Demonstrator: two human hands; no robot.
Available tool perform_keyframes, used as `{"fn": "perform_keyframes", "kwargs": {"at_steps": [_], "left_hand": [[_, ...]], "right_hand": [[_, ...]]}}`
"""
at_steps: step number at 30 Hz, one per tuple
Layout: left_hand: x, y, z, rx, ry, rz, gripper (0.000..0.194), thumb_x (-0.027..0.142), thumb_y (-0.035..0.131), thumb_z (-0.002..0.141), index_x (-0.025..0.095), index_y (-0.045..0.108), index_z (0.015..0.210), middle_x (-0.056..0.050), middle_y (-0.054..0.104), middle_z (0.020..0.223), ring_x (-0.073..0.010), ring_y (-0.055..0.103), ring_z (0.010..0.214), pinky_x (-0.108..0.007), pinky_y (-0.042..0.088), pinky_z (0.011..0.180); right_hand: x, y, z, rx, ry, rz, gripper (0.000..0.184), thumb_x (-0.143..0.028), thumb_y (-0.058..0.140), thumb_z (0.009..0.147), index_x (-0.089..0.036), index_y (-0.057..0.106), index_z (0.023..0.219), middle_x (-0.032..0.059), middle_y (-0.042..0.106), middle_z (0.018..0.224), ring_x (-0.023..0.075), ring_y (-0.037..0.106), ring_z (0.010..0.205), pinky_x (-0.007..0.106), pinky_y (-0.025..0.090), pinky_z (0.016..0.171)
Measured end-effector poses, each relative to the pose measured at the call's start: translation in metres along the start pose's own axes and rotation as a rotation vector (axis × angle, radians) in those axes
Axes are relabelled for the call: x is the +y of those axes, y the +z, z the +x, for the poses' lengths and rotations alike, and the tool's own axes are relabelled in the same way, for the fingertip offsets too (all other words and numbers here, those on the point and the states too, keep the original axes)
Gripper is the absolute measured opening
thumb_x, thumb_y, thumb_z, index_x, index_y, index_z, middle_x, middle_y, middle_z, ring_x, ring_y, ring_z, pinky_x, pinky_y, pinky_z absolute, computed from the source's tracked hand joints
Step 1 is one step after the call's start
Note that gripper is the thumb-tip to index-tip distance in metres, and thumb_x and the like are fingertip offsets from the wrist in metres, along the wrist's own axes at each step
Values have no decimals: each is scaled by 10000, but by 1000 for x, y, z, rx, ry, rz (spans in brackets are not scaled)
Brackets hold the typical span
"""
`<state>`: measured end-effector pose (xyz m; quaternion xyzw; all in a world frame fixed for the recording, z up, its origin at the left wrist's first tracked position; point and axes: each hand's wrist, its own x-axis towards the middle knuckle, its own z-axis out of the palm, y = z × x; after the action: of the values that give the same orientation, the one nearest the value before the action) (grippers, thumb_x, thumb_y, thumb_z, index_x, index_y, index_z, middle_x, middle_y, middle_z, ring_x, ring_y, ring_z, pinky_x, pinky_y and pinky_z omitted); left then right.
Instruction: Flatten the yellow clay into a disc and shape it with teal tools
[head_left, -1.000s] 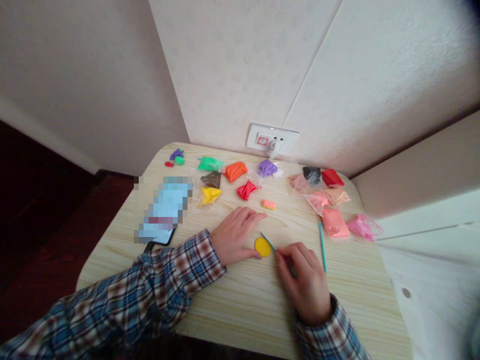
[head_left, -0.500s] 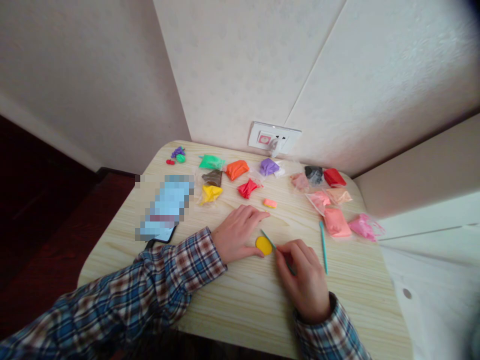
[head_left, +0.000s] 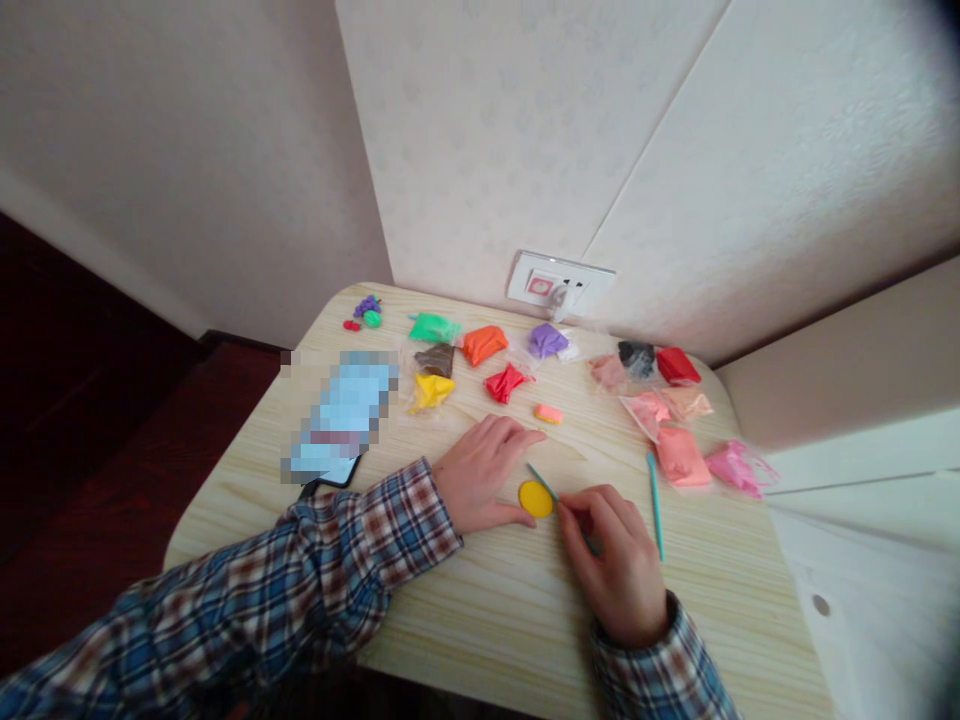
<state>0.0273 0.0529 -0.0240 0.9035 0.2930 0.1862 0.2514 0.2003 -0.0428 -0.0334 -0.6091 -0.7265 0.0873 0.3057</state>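
The left hand (head_left: 480, 474) is resting, fingers apart, beside a yellow disc (head_left: 535, 499); the right hand (head_left: 619, 570) is clamping its fingers on a stick (head_left: 543, 481).

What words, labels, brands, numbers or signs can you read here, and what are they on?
No text is legible anywhere.
Smartphone: screen pixelated, unreadable.
Wall socket: a red square mark on its left part, too small and blurred to read.
Bagged clay packets, such as the orange one: no lettering can be made out.
Yellow disc and the thin teal tool in the right hand: none visible.
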Motion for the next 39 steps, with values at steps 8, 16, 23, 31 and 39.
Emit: {"fn": "perform_keyframes", "kwargs": {"at_steps": [8,16,23,31,39], "left_hand": [[1,2,0,2,-14,43,819,487,776,601,110,394,1220,-118,473,1115,-279,441,1014,-426,396,896],[-2,1,0,-3,4,25,819,481,782,593,111,399,1216,-117,478,1104,-270,441,1010,-416,400,893],[-6,1,-1,-2,22,-33,801,481,768,613,120,391,1220,-116,469,1093,-266,437,1010,-420,399,898],[-5,-1,1,-23,24,-7,776,481,768,616,114,410,1199,-114,473,1102,-268,441,1006,-412,398,893],[-6,-1,2,-21,21,-24,790,489,765,612,115,407,1208,-112,468,1091,-263,440,1009,-411,398,902]], "right_hand": [[0,1,4,-25,-22,5,69,-143,499,844,-190,540,815,8,534,726,143,473,682,281,376,628],[0,0,1,-12,8,2,76,-155,491,846,-195,547,816,10,544,725,149,481,681,288,379,633],[2,1,5,-9,1,2,74,-152,492,844,-197,551,835,15,556,752,147,486,690,289,385,638],[4,-4,-6,-4,44,9,65,-160,500,845,-192,548,814,14,546,731,147,484,687,289,386,636],[5,-2,-1,17,4,-14,69,-171,496,850,-194,554,819,14,547,719,147,480,673,294,379,627]]}}
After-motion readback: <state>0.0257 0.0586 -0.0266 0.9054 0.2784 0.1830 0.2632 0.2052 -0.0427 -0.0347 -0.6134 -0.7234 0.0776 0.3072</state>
